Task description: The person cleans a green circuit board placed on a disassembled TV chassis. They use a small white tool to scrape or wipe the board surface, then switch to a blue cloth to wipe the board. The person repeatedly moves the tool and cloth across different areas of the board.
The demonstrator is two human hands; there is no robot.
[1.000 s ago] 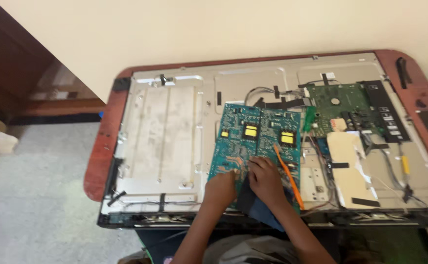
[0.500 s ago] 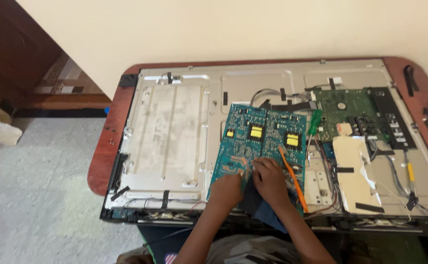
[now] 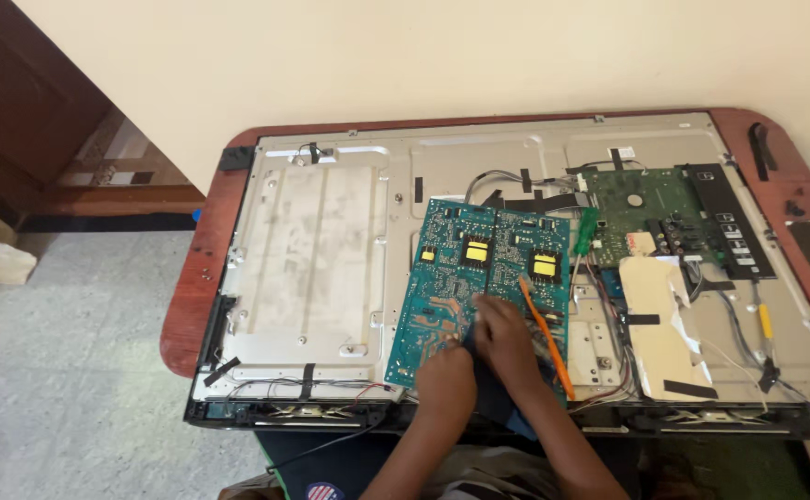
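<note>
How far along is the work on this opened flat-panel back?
Done: the rear cover is off, baring the metal chassis and the green main board. In hand: both the left hand and right hand rest on the teal circuit board, beside an orange tool. Left: its cables look attached.

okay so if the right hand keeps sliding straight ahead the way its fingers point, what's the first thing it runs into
Probably the yellow component on the teal circuit board: the right hand lies on that board, fingers aimed up and slightly left. Exact line is hard to judge.
</note>
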